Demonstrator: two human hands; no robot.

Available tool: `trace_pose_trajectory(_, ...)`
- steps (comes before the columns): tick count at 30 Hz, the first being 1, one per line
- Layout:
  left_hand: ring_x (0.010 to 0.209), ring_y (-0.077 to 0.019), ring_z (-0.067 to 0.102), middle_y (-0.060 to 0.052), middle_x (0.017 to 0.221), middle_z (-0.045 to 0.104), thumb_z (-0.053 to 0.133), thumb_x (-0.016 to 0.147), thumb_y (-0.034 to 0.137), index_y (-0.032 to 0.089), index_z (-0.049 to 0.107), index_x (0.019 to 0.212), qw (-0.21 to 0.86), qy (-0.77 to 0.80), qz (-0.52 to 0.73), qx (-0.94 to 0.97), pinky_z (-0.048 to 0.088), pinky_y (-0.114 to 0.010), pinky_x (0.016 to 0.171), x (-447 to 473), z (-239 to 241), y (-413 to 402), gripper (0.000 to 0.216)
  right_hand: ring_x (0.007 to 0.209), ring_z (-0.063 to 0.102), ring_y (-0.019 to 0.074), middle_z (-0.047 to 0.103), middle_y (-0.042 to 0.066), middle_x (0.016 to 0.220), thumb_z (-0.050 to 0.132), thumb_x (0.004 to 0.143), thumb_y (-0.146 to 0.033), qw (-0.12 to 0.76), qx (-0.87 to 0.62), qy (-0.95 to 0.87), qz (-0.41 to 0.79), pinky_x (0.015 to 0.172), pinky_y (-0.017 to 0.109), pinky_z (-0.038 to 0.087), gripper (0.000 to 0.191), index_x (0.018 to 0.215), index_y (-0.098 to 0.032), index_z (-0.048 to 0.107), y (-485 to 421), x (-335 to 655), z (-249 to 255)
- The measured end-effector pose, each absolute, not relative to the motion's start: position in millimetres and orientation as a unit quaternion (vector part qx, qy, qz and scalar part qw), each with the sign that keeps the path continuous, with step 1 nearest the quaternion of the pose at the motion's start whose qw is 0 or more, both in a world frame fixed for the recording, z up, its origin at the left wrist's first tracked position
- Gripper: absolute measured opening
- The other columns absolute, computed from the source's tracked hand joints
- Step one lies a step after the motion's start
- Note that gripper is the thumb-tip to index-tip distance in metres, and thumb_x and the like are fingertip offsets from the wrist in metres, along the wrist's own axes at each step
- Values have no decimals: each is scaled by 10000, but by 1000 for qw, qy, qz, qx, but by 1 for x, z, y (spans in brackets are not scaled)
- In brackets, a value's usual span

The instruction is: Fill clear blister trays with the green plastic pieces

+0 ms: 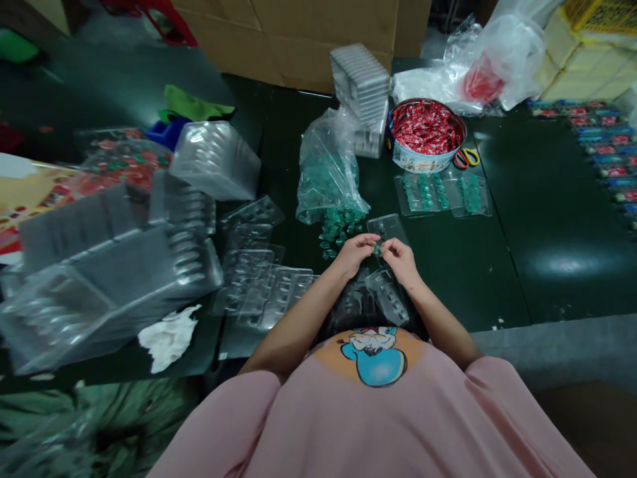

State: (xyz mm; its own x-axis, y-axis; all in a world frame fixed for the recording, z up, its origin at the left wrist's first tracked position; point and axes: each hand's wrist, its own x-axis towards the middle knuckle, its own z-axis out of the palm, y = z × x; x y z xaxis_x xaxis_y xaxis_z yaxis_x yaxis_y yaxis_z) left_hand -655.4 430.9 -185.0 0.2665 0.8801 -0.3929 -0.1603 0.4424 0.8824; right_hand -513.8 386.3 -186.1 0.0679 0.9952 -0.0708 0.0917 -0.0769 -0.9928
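Note:
Both hands meet over the near edge of the dark green table. My left hand [357, 254] and my right hand [399, 257] are closed at the fingertips around one small green translucent piece [377, 250]; its exact kind is too small to make out. Just beyond them lies a clear plastic blister tray [391, 228]. To the left of my hands, loose green pieces [334, 232] spill from a clear plastic bag [328, 166]. More clear trays [387, 297] lie below my hands, close to my body.
Filled trays of green pieces [440, 194] lie at right, near scissors [466, 158] and a round tin of red wrapped pieces [428, 133]. Stacked clear trays [216, 159] and large clear packaging [114, 279] crowd the left. A cardboard box [298, 40] stands at the back.

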Motion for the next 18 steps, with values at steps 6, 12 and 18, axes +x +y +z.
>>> trace_pose_trajectory(6, 572, -49, 474, 45, 686, 510, 578, 559, 53, 153, 662, 875, 717, 454, 419, 322, 389, -183, 564, -630, -170, 445, 342, 549, 433, 74, 472, -73, 616, 646, 694, -347, 567, -538, -358, 511, 580, 208, 376, 214, 724, -216, 480, 406, -506, -184)
trace_pose_trajectory(12, 630, -57, 509, 15, 789, 561, 649, 608, 103, 156, 643, 891, 736, 412, 413, 343, 385, -186, 576, -617, -156, 474, 288, 518, 434, 71, 427, -91, 594, 636, 667, -335, 536, -551, -361, 528, 529, 196, 350, 212, 774, -226, 490, 443, -483, -169)
trace_pose_trajectory(18, 741, -119, 579, -23, 786, 643, 631, 641, 88, 127, 686, 826, 566, 509, 453, 465, 464, -259, 746, -621, -187, 503, 197, 613, 530, 100, 563, -60, 661, 578, 725, -237, 460, -615, -478, 425, 659, 235, 438, 88, 802, -195, 570, 479, -482, -191)
